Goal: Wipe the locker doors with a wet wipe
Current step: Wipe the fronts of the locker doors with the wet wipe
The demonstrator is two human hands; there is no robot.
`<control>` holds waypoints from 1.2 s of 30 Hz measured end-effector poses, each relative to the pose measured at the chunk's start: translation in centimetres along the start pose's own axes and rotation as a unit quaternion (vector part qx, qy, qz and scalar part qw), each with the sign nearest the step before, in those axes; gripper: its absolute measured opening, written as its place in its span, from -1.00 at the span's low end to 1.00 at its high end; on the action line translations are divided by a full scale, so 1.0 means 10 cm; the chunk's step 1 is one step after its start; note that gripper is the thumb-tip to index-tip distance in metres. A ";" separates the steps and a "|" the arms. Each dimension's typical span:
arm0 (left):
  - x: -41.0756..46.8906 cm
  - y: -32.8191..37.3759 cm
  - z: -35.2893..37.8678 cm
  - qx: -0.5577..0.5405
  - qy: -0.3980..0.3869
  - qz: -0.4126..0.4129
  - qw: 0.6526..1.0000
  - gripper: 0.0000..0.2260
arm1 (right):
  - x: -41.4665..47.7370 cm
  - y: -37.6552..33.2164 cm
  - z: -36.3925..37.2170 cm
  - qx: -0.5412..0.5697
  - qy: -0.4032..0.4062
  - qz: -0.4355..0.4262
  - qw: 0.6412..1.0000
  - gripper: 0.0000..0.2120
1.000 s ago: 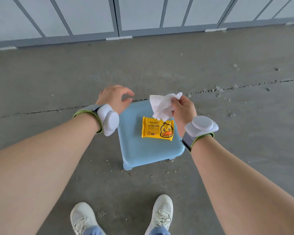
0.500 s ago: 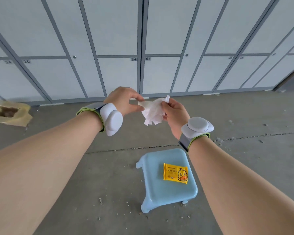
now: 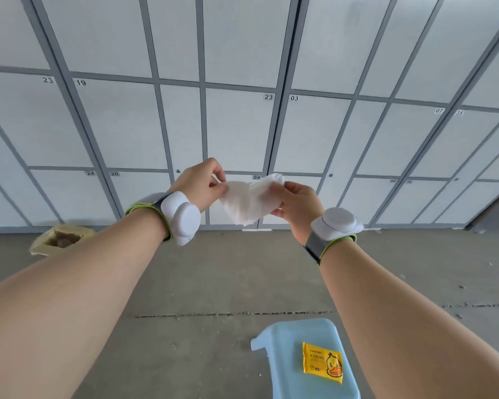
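We're facing the lockers, with the stool sitting lower right. Our left hand and right hand are each pinching a side of the wipe, holding it mid-air before the doors. The pack is lying on the stool.

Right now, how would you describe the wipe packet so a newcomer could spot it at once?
On the concrete floor in front of the locker wall stands a light blue stool, at the lower right. The packet lies flat on its seat. It is the only bright yellow thing, printed with a cartoon duck.
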State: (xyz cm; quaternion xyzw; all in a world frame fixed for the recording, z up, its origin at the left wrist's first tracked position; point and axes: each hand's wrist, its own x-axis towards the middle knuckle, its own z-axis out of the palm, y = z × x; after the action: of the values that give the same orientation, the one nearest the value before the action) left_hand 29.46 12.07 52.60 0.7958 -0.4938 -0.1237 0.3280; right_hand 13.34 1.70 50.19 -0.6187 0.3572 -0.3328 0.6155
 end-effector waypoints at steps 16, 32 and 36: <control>-0.04 0.08 -1.45 0.099 0.036 0.025 0.994 -0.85 | 0.23 -1.34 1.06 -0.024 -0.049 -0.078 0.995 -0.70; 1.30 0.08 -2.23 0.036 0.177 -0.019 0.983 -0.94 | 1.70 -1.96 1.41 -0.117 -0.015 -0.095 0.988 -0.78; 1.71 0.13 -2.27 0.018 0.201 -0.014 0.979 -0.93 | 2.11 -2.00 1.28 -0.159 -0.060 -0.098 0.981 -0.72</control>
State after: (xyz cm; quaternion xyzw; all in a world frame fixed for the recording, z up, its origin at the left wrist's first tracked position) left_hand 48.64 5.92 72.73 0.8169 -0.4088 0.0434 0.4045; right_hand 35.94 -9.86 69.31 -0.7596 0.3054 -0.2930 0.4939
